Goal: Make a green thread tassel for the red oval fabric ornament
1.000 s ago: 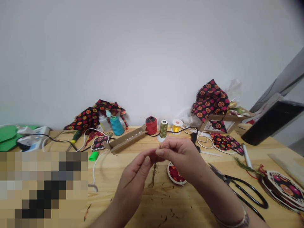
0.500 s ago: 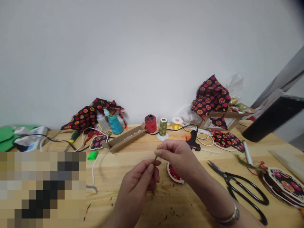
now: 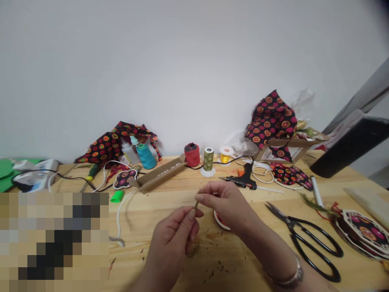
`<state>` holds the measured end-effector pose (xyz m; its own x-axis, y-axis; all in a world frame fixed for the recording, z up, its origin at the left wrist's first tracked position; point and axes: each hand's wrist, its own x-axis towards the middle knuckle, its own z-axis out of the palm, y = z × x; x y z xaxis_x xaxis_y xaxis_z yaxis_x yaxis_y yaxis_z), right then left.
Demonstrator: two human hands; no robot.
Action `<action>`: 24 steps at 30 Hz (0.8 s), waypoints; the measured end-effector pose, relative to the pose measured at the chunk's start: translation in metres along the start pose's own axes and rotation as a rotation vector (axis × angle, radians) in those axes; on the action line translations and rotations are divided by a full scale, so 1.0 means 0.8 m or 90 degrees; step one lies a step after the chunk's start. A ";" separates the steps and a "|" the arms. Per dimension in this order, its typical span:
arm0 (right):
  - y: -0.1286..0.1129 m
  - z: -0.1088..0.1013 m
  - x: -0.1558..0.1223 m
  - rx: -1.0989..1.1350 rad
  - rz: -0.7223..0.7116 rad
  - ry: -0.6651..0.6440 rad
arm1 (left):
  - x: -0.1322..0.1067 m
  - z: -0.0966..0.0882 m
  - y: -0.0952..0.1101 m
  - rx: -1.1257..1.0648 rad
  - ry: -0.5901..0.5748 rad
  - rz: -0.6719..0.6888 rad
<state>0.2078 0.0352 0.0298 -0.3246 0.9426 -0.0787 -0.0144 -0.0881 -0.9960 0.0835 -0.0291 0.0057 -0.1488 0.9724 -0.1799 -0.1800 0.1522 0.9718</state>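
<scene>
Both of my hands meet over the middle of the wooden table [image 3: 170, 190]. My left hand [image 3: 174, 235] is closed in a pinch on a small olive-green bundle of thread [image 3: 196, 205], low near the tabletop. My right hand [image 3: 223, 200] is closed too, its fingertips pinching the upper end of the same thread bundle. Just under my right hand lies a round white-rimmed fabric piece [image 3: 219, 219], partly hidden. An olive thread spool [image 3: 208, 160] stands behind my hands.
Black scissors [image 3: 306, 239] lie to the right, a black glue gun [image 3: 241, 180] behind my right hand. Red [image 3: 192, 154], yellow [image 3: 225, 155] and teal [image 3: 146, 156] spools line the wall, with patterned fabric [image 3: 270, 119], a cardboard strip [image 3: 159, 175] and a green cap [image 3: 117, 196].
My left hand has dropped lower and drawn the hanging thread tail into its pinch. My right hand moved down slightly. The view tilted, and the glue gun has come out from behind my right hand.
</scene>
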 end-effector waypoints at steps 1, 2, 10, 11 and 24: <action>0.001 0.000 0.001 -0.004 -0.001 0.007 | 0.000 0.000 0.000 -0.004 -0.003 -0.009; 0.001 -0.001 0.001 -0.008 -0.003 0.014 | -0.001 -0.001 -0.001 -0.007 -0.012 -0.020; 0.011 -0.019 0.003 -0.059 -0.066 0.168 | 0.001 -0.009 -0.006 -0.039 -0.023 -0.050; 0.012 -0.020 0.000 -0.077 -0.060 0.159 | 0.002 -0.010 -0.006 -0.041 -0.028 -0.050; 0.030 -0.001 -0.030 0.009 -0.003 0.132 | 0.003 -0.011 -0.008 -0.050 -0.019 -0.049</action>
<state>0.2158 0.0107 0.0080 -0.1224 0.9891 -0.0819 -0.0295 -0.0861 -0.9959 0.0760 -0.0294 -0.0019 -0.1030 0.9631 -0.2485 -0.2660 0.2141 0.9399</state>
